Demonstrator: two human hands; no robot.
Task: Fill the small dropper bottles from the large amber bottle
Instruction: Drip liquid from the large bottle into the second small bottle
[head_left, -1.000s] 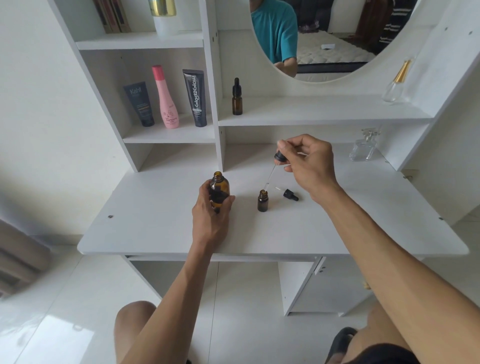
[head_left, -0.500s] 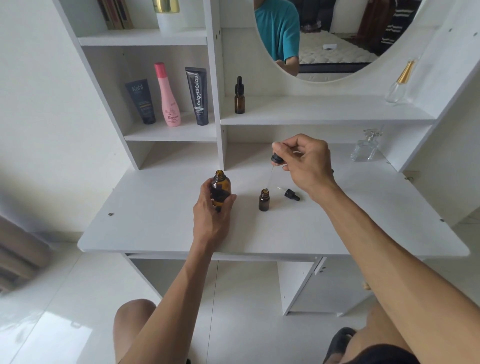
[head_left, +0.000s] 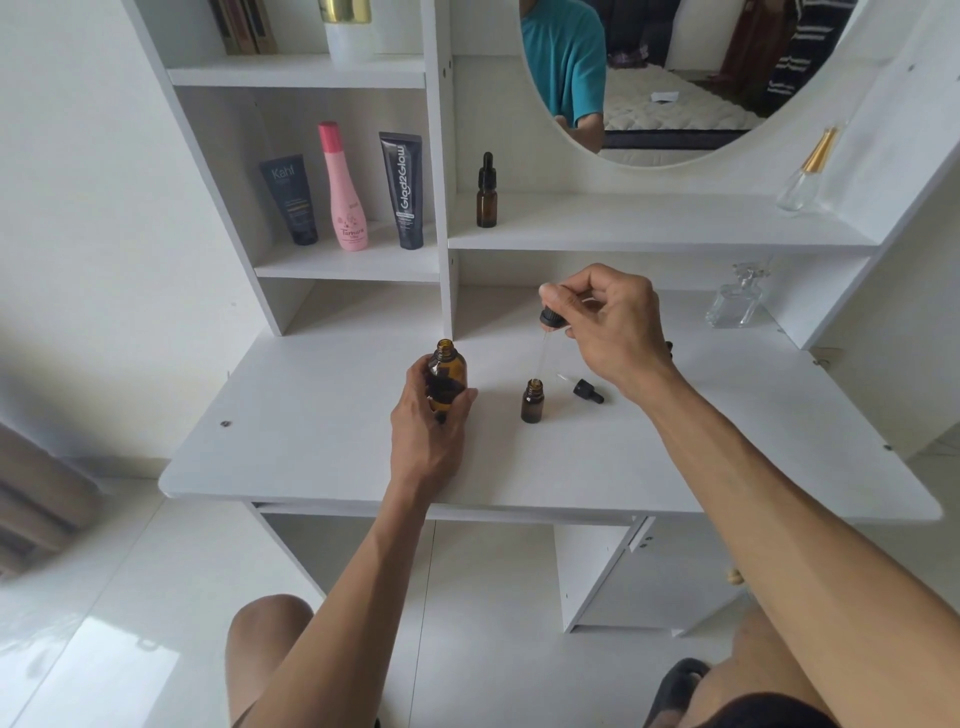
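Dropper transfer | left hand (head_left: 426, 431) grips large amber bottle (head_left: 445, 375) (uncapped) | right hand (head_left: 608, 325) pinches pipette (head_left: 544, 345) over small bottle (head_left: 532, 401) | next, likely: squeeze bulb steadily

White desk top (head_left: 311, 447) — large amber bottle (head_left: 448, 374), small open dropper bottle (head_left: 532, 402), loose dropper cap (head_left: 587, 391), clear perfume bottle (head_left: 735, 306)

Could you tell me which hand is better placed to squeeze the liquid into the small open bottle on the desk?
Right. The right hand already pinches the dropper, its glass tip at the small bottle's mouth. The left hand grips the large amber bottle.
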